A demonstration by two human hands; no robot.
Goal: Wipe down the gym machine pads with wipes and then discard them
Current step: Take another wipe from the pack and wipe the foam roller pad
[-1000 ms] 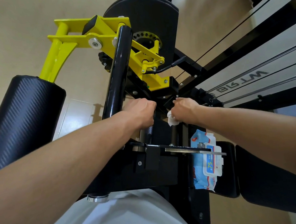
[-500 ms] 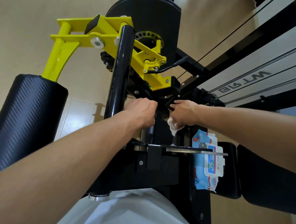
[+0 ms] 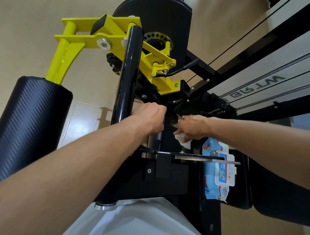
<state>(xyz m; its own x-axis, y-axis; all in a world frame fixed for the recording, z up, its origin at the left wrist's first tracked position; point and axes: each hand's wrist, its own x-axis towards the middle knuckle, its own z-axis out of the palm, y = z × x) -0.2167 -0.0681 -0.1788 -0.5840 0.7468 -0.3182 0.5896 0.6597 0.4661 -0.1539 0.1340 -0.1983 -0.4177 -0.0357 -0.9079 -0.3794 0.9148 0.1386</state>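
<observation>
The left hand point(image 3: 150, 117) curls in a fist around a black handle on the gym machine, at the foot of the glossy black tube point(image 3: 128, 73). At its 3 o'clock, the right hand point(image 3: 193, 126) clutches a crumpled white wipe point(image 3: 183, 142) against the black frame. The blue wipes pack point(image 3: 218, 171) (label reading 75) lies at 5 o'clock from that hand, and the black roller pad point(image 3: 24, 125) sits at 9 o'clock.

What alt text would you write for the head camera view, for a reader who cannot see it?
A person's right hand presses a white wipe against a black gym machine part while the left hand grips a handle beside it. A blue wipes pack rests on the black seat pad, below yellow linkage.
</observation>
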